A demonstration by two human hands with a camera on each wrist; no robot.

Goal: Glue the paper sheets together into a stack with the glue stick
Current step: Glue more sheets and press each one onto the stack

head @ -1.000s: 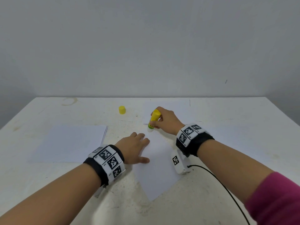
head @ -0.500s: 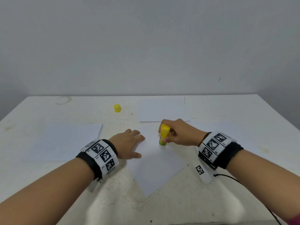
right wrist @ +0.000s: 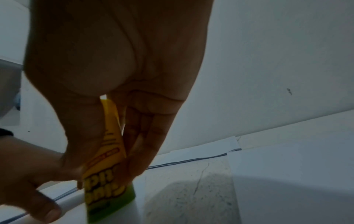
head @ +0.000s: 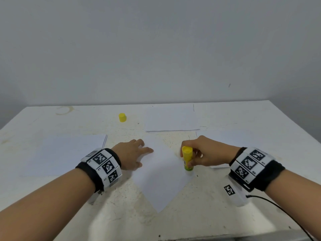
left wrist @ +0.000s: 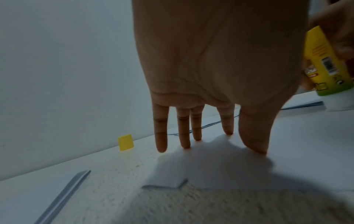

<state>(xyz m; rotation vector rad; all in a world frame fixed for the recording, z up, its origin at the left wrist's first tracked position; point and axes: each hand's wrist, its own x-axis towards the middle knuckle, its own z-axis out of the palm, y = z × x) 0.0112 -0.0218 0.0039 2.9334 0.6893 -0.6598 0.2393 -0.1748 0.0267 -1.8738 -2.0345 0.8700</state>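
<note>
The worktop was white and stained, and carried paper in several places: a stack at the left, another at the far middle, more paper at the right behind the right wrist, and a single sheet lying turned like a diamond between the hands.

Compared with half a second before, the right hand had carried the glue stick from the middle of the sheet out to its right corner; a second before, it had been at the far corner. The left hand had stayed on the sheet's left part, its grip spread, fingers straight and their tips pressing the paper down.

The right grip pinched the glue stick between thumb and fingers. The stick stood nearly upright, its tip down on the sheet's right corner. Its body was yellow with a green band low down, printed lettering and a barcode; a white section showed below the green.

Its yellow cap stood alone on the far worktop, well apart from both hands.
</note>
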